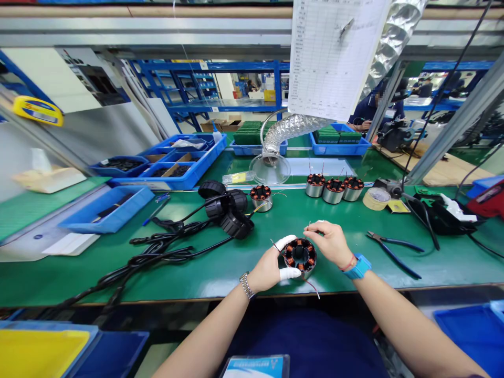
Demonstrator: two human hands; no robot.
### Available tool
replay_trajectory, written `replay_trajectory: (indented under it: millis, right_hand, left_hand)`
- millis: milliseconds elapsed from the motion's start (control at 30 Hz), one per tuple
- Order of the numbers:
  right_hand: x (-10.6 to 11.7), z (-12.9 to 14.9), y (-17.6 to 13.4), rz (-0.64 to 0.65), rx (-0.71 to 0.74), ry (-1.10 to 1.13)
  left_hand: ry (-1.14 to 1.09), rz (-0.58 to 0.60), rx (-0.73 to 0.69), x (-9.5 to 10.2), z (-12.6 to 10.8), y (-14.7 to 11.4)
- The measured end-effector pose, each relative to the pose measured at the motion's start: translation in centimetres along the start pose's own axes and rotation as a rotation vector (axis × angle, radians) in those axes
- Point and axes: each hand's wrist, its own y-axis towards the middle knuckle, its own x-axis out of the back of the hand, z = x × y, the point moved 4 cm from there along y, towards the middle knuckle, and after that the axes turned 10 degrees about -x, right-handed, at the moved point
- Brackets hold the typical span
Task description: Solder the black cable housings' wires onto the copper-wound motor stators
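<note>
A motor stator (301, 256) with copper windings and a silvery rim sits near the front edge of the green bench. My left hand (271, 266), with white finger cots on thumb and finger, is closed around its left side. At the stator's upper right, my right hand (328, 242) pinches a thin lead wire (307, 228) between thumb and finger. Red and white leads (314, 287) stick out at the front. Another stator (261, 197) stands farther back beside black round caps (237, 223) on cables. Several more stators (334, 190) are grouped at the back right.
Diagonal cutters (394, 249) lie right of my right hand. A tin of solder paste or flux (376, 198) stands behind them. Black cables (157, 254) spread across the left. A flexible fume duct (295, 130) hangs over the back. Blue bins (110, 210) stand left; a person (374, 113) works beyond.
</note>
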Motion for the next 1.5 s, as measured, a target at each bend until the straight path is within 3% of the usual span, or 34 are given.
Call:
replay_trajectory:
  millis: [400, 500, 600, 633, 700, 800, 867, 933, 1067, 1333, 1500]
  right_hand:
    - [0.4, 1.5, 0.9, -0.092, 0.0, -0.093]
    - [1.1, 2.3, 0.5, -0.051, 0.018, -0.119]
    - [2.4, 2.2, -0.8, 0.177, 0.052, -0.085]
    - [2.9, 1.7, -1.3, 0.267, 0.041, -0.043]
    - [3.9, 0.2, -2.4, 0.355, -0.038, 0.086]
    - [4.3, -2.6, -3.2, 0.268, -0.208, 0.233]
    - [3.2, -3.5, -3.2, 0.254, -0.268, 0.249]
    - [1.5, -3.5, -2.9, 0.321, -0.288, 0.268]
    - [-1.5, -2.7, -2.1, 0.42, -0.288, 0.358]
    - [-3.0, -3.1, -2.1, 0.397, -0.309, 0.352]
    - [-2.7, -2.2, -2.1, 0.332, -0.252, 0.262]
  left_hand:
    - [-0.017, 0.013, -0.017, 0.1, 0.0, -0.1]
    - [-0.13, 0.167, -0.055, 0.5, 0.8, 0.8]
    - [-0.347, 0.332, -0.072, 1.4, 2.2, 2.1]
    - [-0.397, 0.314, -0.068, 2.0, 2.7, 2.4]
    - [-0.432, 0.172, -0.037, 3.2, 3.6, 2.6]
    - [-0.394, -0.083, 0.069, 4.2, 4.4, 1.0]
    - [-0.371, -0.182, 0.132, 4.0, 4.2, -0.6]
    - [-0.346, -0.262, 0.168, 3.6, 3.7, -1.7]
    - [-0.224, -0.426, 0.171, 3.5, 2.4, -1.2]
    - [-0.204, -0.257, 0.208, 3.9, 0.8, 2.2]
    - [-0.102, -0.289, 0.215, 4.8, 0.0, 2.5]
